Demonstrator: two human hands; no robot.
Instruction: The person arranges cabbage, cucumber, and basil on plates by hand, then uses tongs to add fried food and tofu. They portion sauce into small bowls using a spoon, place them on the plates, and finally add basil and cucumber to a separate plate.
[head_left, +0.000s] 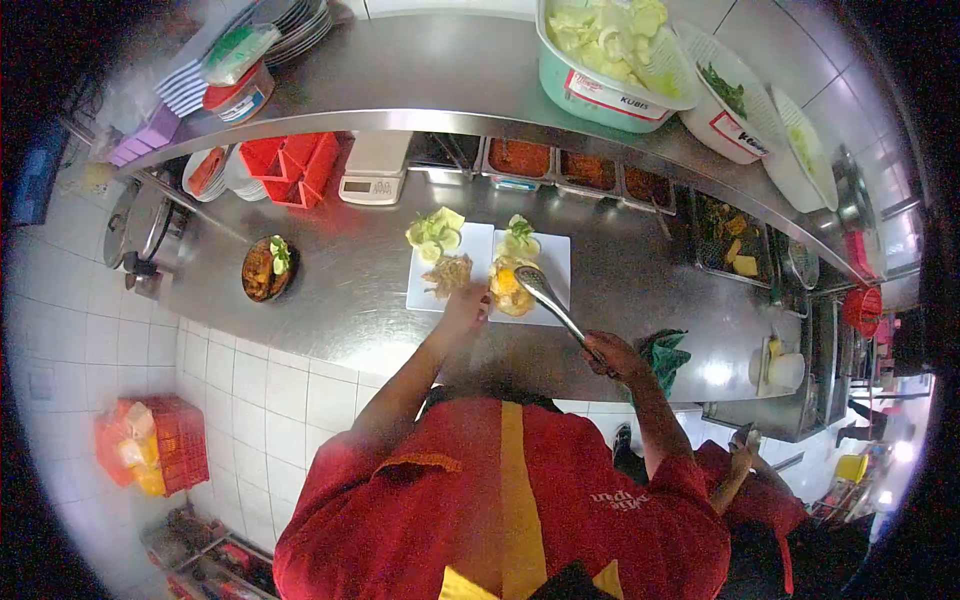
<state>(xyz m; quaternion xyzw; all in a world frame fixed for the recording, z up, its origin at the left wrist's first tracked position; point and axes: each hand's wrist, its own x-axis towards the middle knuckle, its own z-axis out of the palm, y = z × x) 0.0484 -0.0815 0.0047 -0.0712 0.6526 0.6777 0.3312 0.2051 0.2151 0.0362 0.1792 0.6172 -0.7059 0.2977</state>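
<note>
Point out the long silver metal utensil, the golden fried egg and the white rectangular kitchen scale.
Long silver metal utensil (534, 284), head view: rounded end.
Golden fried egg (511, 295), head view: browned surface.
White rectangular kitchen scale (376, 160), head view: weighing platform.

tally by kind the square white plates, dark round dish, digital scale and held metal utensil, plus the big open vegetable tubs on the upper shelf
square white plates: 2
held metal utensil: 1
dark round dish: 1
digital scale: 1
big open vegetable tubs: 3
total: 8
</note>
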